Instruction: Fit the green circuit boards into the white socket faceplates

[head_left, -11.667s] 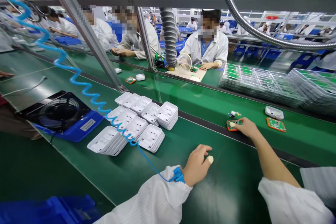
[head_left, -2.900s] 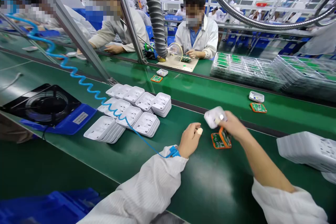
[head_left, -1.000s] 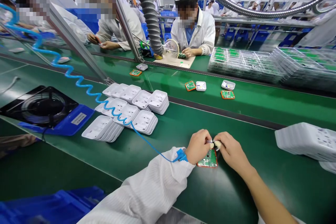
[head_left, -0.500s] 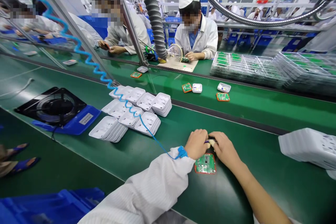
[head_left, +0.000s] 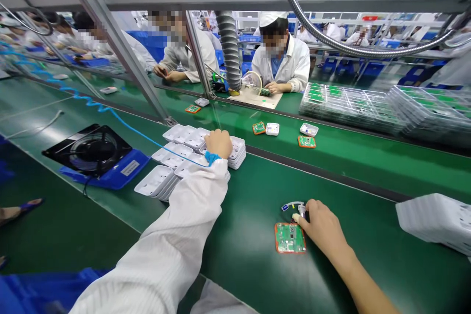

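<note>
Stacks of white plastic shells (head_left: 154, 180) stand under the left hand (head_left: 218, 144), fingers hidden, grip impossible to tell. One orange-rimmed circuit board (head_left: 290, 238) lies on the bench (head_left: 250, 265) beside the right hand (head_left: 322, 225), fingers pinching one wired part (head_left: 302, 210). Two clear tray stacks (head_left: 362, 125) hold green boards (head_left: 318, 93).
</note>
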A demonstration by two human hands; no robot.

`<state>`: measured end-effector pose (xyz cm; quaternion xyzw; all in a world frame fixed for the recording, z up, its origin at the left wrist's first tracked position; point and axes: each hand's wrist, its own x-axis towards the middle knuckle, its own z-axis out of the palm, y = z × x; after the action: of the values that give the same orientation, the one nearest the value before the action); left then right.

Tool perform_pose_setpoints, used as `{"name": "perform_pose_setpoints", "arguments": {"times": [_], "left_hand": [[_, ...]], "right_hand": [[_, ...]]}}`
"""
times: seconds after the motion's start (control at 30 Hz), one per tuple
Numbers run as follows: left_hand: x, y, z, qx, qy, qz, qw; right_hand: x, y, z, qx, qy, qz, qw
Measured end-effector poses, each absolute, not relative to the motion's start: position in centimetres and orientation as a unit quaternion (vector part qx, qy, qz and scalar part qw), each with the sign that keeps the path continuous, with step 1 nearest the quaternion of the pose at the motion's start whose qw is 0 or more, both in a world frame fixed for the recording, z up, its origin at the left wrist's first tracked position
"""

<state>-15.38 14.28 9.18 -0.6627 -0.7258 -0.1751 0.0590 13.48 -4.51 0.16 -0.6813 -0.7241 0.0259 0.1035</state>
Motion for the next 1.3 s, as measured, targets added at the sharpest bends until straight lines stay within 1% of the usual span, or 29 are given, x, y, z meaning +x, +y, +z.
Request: {"name": "perform_pose_setpoints", "arguments": {"times": [0.1, 0.17, 0.23, 0.33, 0.43, 0.5, 0.57, 0.67, 0.77, 0.97, 1.1, 1.13, 1.17, 1.23, 1.3], "left_hand": [[-14.2, 12.8, 9.4, -0.663, -0.705, -0.239, 0.078], [-12.4, 10.9, 9.2, -0.676, -0.681, -0.276, 0.055], [-9.9, 8.5, 8.1, -0.695, -0.661, -0.282, -0.024], [-5.8, 4.7, 4.6, -0.751, -0.569, -0.286, -0.175], [-2.9, 1.7, 1.4, -0.750, -0.501, -0.300, -0.310], [-2.1, 0.6, 0.4, -0.708, -0.481, -0.308, -0.414], [-1.9, 0.1, 0.3, -0.657, -0.463, -0.304, -0.512], [-2.1, -0.1, 0.6, -0.610, -0.432, -0.292, -0.596], [-2.2, -0.2, 0.6, -0.612, -0.426, -0.296, -0.597], [-2.1, -0.3, 0.8, -0.634, -0.445, -0.339, -0.534], [-2.2, -0.5, 1.2, -0.664, -0.420, -0.343, -0.515], [-2.3, -0.5, 1.2, -0.669, -0.419, -0.339, -0.511], [-2.3, -0.5, 1.2, -0.672, -0.420, -0.337, -0.508], [-2.4, -0.5, 1.0, -0.667, -0.429, -0.342, -0.505], [-2.4, -0.3, 0.8, -0.657, -0.439, -0.352, -0.502]], "right_hand": [[13.1, -4.7, 0.2, -0.672, -0.735, 0.014, 0.092], [12.8, -4.8, 0.4, -0.657, -0.746, 0.026, 0.102], [12.3, -4.9, 0.7, -0.621, -0.769, 0.070, 0.136], [12.0, -5.0, 0.9, -0.561, -0.789, 0.122, 0.220], [12.4, -5.1, 0.8, -0.562, -0.771, 0.090, 0.285], [12.9, -5.0, 0.7, -0.581, -0.757, 0.060, 0.294], [13.3, -4.9, 0.6, -0.595, -0.751, 0.038, 0.284], [13.5, -4.8, 0.4, -0.604, -0.751, 0.018, 0.267], [13.4, -4.8, 0.2, -0.600, -0.754, 0.019, 0.266], [13.6, -4.6, 0.9, -0.589, -0.743, 0.075, 0.309], [13.9, -4.4, 1.6, -0.595, -0.726, 0.192, 0.286], [14.0, -4.5, 1.6, -0.590, -0.728, 0.205, 0.283], [14.0, -4.5, 1.6, -0.588, -0.731, 0.195, 0.287], [14.0, -4.6, 1.6, -0.587, -0.742, 0.123, 0.299], [13.9, -4.7, 1.4, -0.586, -0.756, 0.053, 0.285]]}}
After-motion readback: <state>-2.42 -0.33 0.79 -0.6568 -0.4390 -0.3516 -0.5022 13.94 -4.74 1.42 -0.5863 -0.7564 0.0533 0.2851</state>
